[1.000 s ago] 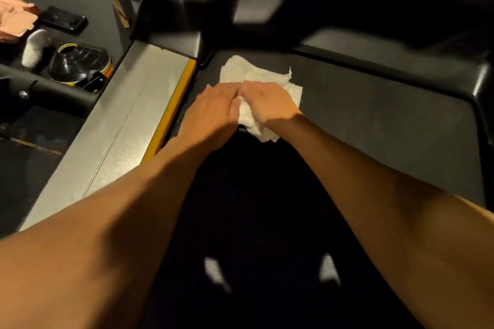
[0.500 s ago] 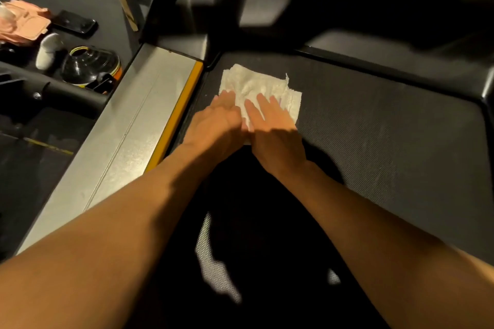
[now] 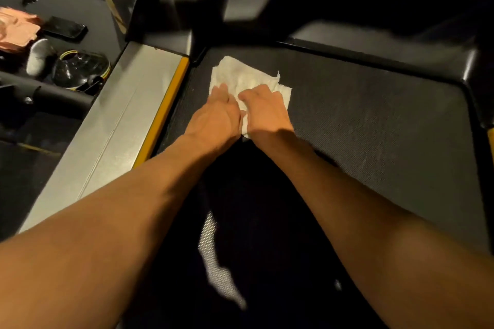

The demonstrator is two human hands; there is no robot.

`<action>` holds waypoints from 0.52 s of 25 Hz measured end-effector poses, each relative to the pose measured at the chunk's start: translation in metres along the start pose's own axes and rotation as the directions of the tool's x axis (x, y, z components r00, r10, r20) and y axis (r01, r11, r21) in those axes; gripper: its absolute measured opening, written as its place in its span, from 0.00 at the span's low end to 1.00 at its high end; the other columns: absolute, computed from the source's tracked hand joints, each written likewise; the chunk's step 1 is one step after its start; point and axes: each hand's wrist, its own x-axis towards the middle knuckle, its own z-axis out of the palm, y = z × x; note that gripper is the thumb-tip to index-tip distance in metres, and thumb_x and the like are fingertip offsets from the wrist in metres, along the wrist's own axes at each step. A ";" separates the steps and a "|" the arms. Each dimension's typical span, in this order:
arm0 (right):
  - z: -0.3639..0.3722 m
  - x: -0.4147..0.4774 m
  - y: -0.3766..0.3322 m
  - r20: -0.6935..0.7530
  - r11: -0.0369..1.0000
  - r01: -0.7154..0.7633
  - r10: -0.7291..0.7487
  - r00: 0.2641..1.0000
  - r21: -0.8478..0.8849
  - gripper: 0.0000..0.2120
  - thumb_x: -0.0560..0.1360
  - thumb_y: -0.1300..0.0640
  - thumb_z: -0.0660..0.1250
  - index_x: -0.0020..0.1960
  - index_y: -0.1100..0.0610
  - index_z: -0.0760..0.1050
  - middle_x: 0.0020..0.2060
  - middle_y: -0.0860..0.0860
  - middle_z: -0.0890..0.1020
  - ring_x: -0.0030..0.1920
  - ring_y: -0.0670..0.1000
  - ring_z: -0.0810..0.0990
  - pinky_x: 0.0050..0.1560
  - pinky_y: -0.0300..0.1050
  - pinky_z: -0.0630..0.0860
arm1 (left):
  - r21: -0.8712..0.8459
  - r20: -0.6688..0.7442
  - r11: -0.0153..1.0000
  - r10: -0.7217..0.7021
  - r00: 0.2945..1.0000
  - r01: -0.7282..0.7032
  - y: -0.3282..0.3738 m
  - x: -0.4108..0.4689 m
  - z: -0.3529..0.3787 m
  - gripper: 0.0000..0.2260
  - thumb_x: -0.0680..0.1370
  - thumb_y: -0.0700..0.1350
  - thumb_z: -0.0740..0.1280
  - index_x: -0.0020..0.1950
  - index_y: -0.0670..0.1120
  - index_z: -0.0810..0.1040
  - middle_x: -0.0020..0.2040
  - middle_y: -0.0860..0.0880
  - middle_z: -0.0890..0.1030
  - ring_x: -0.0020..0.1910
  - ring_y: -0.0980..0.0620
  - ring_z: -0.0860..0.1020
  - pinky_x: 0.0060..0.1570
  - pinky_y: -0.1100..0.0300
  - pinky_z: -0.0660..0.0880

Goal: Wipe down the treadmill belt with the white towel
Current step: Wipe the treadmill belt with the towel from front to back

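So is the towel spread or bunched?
Spread out, slightly rumpled: the towel lies open on the belt under the left hand and right hand.

A white cloth towel is lying on the dark grey treadmill belt, near its far left corner. The left hand is pressing on the towel, with its fingers reaching forward. The right hand is sitting just beside it, and its fingers are bending down into the towel. A long silver metal side rail with a yellow strip is running along the belt's left side. A flat black phone and a pink cloth are lying past the rail.
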 end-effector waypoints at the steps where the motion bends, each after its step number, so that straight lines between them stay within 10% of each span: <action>1: -0.005 0.005 -0.001 0.026 0.997 -0.050 0.049 0.998 0.056 0.19 0.78 0.63 0.56 0.68 0.53 0.68 0.63 0.55 0.69 0.62 0.58 0.67 0.61 0.55 0.70 | -0.008 -0.006 0.999 0.032 0.999 -0.032 0.005 0.003 -0.004 0.26 0.82 0.53 0.55 0.77 0.43 0.56 0.77 0.38 0.54 0.75 0.39 0.57 0.70 0.46 0.60; 13: -0.028 -0.033 0.036 -0.070 0.916 -0.358 0.375 0.924 0.183 0.16 0.79 0.58 0.57 0.66 0.48 0.69 0.63 0.52 0.69 0.62 0.56 0.66 0.62 0.55 0.67 | 0.000 0.017 0.983 0.181 0.983 -0.181 0.060 0.005 0.025 0.27 0.80 0.60 0.52 0.77 0.56 0.48 0.79 0.49 0.47 0.77 0.45 0.48 0.71 0.43 0.57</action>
